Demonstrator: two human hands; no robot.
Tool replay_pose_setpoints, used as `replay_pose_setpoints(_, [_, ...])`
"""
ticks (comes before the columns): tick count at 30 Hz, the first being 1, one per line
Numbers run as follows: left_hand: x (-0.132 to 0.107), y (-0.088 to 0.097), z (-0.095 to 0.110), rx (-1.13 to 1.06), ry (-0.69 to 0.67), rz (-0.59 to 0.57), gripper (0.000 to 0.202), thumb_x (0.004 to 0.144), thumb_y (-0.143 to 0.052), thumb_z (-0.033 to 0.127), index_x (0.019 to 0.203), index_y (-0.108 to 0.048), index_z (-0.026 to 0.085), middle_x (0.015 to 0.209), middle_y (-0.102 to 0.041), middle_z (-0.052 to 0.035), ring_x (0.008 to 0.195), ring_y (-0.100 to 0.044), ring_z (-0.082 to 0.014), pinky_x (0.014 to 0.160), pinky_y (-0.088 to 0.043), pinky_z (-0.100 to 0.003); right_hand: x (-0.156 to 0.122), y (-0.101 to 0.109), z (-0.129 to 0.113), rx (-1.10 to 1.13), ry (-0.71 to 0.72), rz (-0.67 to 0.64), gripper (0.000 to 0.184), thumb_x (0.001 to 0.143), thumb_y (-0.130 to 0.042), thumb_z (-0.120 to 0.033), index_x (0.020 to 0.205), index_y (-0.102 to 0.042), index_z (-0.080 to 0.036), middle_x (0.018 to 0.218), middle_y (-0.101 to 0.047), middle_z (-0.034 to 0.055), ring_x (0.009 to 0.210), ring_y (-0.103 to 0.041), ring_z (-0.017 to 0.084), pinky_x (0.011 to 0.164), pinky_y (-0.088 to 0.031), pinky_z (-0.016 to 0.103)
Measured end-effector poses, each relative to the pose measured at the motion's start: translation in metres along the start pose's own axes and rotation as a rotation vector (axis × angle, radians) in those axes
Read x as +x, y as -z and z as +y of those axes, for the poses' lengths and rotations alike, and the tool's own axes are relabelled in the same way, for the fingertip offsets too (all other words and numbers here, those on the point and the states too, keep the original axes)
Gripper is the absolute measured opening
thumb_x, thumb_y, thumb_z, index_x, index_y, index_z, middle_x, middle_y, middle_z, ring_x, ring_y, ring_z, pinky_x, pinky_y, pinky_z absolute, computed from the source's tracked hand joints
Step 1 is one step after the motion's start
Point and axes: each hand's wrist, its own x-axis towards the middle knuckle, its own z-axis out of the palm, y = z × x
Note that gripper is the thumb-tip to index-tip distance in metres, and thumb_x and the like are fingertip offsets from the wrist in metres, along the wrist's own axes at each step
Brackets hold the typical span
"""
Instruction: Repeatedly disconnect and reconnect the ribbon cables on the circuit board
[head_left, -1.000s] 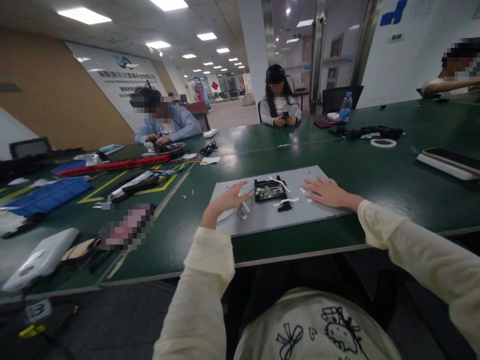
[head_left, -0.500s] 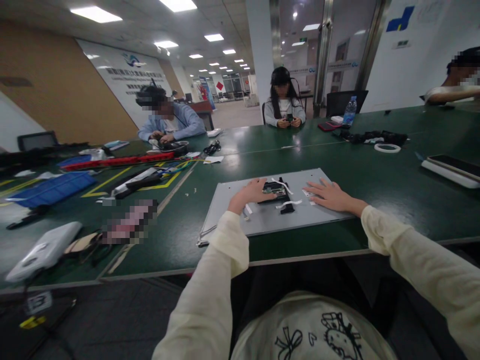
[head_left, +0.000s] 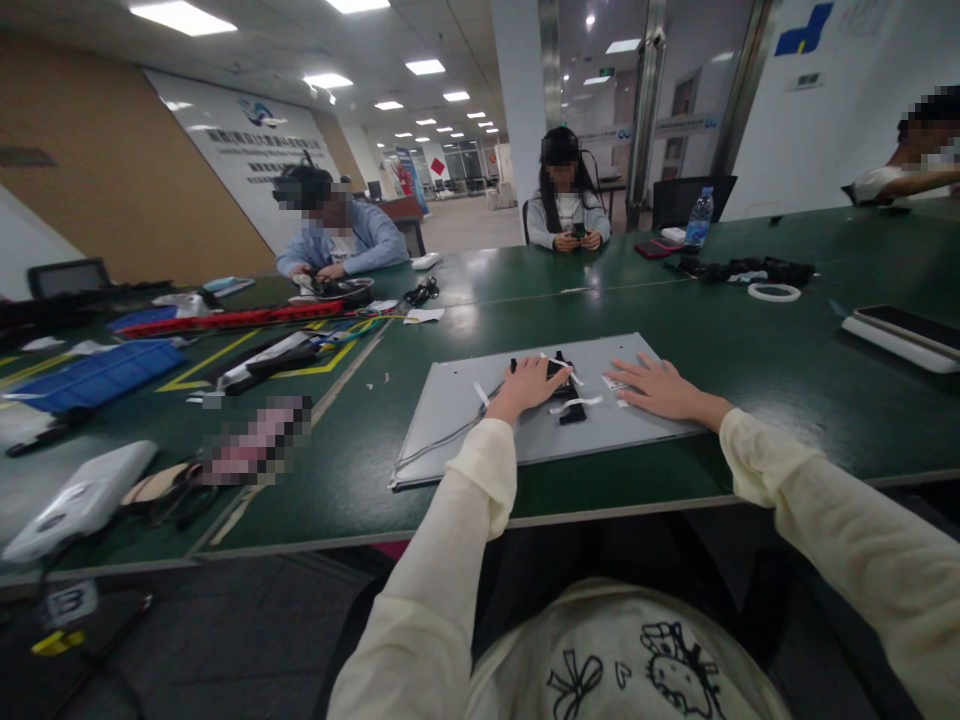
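Observation:
A grey metal panel [head_left: 450,400] lies flat on the green table [head_left: 750,350] in front of me. A small black circuit board [head_left: 561,368] with white ribbon strips sits at its middle. My left hand [head_left: 529,385] rests on top of that board, covering most of it, with fingers curled over it. My right hand [head_left: 654,387] lies flat on the panel's right part, fingers spread. A white strip [head_left: 571,404] and a small black piece [head_left: 572,415] lie between the hands. A thin cable [head_left: 442,438] trails off the panel's left side.
Three other people sit around the table. A tape roll [head_left: 774,292], black items [head_left: 750,270], a water bottle [head_left: 698,218] and a flat device [head_left: 900,335] lie at the right. A blue tray [head_left: 97,375], red bar [head_left: 232,318] and white device [head_left: 75,500] lie at the left.
My left hand has moved right from the panel's left part onto the circuit board, covering it. My right hand has stayed flat in place.

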Motion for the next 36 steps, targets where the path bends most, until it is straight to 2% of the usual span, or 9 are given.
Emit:
replay_pose_setpoints(10, [-0.002, -0.001, 0.003, 0.004, -0.008, 0.010, 0.064, 0.095, -0.022, 0.065, 0.122, -0.057, 0.018, 0.138, -0.053, -0.0157, 0.128, -0.045, -0.0343, 0.106, -0.033, -0.052, 0.000, -0.001, 0.000, 0.008, -0.001, 0.011, 0.065, 0.094, -0.019, -0.069, 0.153, -0.024, -0.044, 0.162, -0.016, -0.0050, 0.145, -0.015, 0.043, 0.108, -0.019, 0.072])
replay_pose_setpoints(14, [-0.002, -0.002, 0.002, 0.046, -0.033, 0.026, 0.049, 0.100, -0.024, 0.049, 0.122, -0.058, 0.020, 0.136, -0.055, -0.0149, 0.127, -0.047, -0.0322, 0.104, -0.035, -0.053, 0.003, 0.001, 0.004, 0.023, -0.014, -0.037, 0.065, 0.093, -0.021, -0.070, 0.153, -0.023, -0.046, 0.162, -0.014, -0.0058, 0.145, -0.015, 0.044, 0.105, -0.017, 0.077])
replay_pose_setpoints(17, [0.000, -0.004, -0.001, 0.031, -0.036, 0.026, 0.044, 0.101, -0.023, 0.035, 0.124, -0.057, 0.020, 0.139, -0.053, -0.0129, 0.130, -0.046, -0.0301, 0.106, -0.036, -0.053, 0.006, 0.009, 0.002, 0.030, -0.058, -0.133, 0.068, 0.091, -0.026, -0.071, 0.153, -0.025, -0.043, 0.161, -0.017, -0.0034, 0.143, -0.020, 0.045, 0.103, -0.022, 0.078])
replay_pose_setpoints(20, [0.002, -0.006, -0.005, 0.022, -0.002, 0.035, 0.041, 0.099, -0.028, 0.029, 0.129, -0.055, 0.019, 0.142, -0.051, -0.0125, 0.132, -0.045, -0.0286, 0.108, -0.035, -0.050, 0.013, 0.025, -0.006, 0.053, 0.011, -0.178, 0.068, 0.090, -0.036, -0.068, 0.150, -0.038, -0.036, 0.155, -0.035, 0.0007, 0.140, -0.034, 0.039, 0.109, -0.032, 0.063])
replay_pose_setpoints(23, [0.004, -0.008, -0.008, 0.024, 0.015, 0.041, 0.042, 0.097, -0.030, 0.025, 0.132, -0.052, 0.018, 0.143, -0.051, -0.0126, 0.133, -0.045, -0.0278, 0.109, -0.035, -0.048, 0.026, 0.046, -0.013, 0.135, 0.095, -0.156, 0.064, 0.093, -0.038, -0.060, 0.145, -0.049, -0.025, 0.146, -0.049, 0.0046, 0.133, -0.046, 0.030, 0.111, -0.038, 0.045])
replay_pose_setpoints(25, [0.004, -0.008, -0.008, 0.019, 0.021, 0.046, 0.043, 0.096, -0.030, 0.024, 0.133, -0.052, 0.018, 0.143, -0.051, -0.0127, 0.133, -0.045, -0.0279, 0.109, -0.035, -0.048, 0.038, 0.058, -0.015, 0.178, 0.067, -0.113, 0.059, 0.094, -0.040, -0.053, 0.141, -0.054, -0.021, 0.141, -0.055, 0.0060, 0.128, -0.052, 0.028, 0.108, -0.041, 0.041])
replay_pose_setpoints(28, [0.004, -0.006, -0.006, 0.003, 0.033, 0.046, 0.045, 0.095, -0.031, 0.024, 0.134, -0.051, 0.017, 0.143, -0.051, -0.0132, 0.132, -0.045, -0.0288, 0.108, -0.035, -0.049, 0.058, 0.067, -0.018, 0.238, 0.021, -0.001, 0.048, 0.093, -0.042, -0.044, 0.132, -0.063, -0.023, 0.130, -0.063, 0.0045, 0.119, -0.059, 0.026, 0.104, -0.045, 0.039])
replay_pose_setpoints(32, [0.004, -0.004, -0.006, -0.036, 0.077, 0.038, 0.048, 0.094, -0.033, 0.025, 0.139, -0.047, 0.017, 0.145, -0.050, -0.0134, 0.134, -0.044, -0.0288, 0.111, -0.033, -0.049, 0.079, 0.048, -0.028, 0.317, -0.013, 0.081, 0.038, 0.091, -0.047, -0.033, 0.118, -0.071, -0.019, 0.121, -0.068, 0.0058, 0.111, -0.063, 0.024, 0.098, -0.048, 0.034])
replay_pose_setpoints(36, [0.008, -0.005, -0.008, -0.062, 0.111, 0.004, 0.051, 0.094, -0.036, 0.027, 0.143, -0.041, 0.018, 0.148, -0.047, -0.0127, 0.136, -0.042, -0.0281, 0.112, -0.031, -0.048, 0.090, 0.015, -0.044, 0.391, 0.017, 0.168, 0.039, 0.095, -0.044, -0.031, 0.125, -0.066, -0.018, 0.124, -0.066, 0.0086, 0.110, -0.063, 0.022, 0.098, -0.047, 0.033])
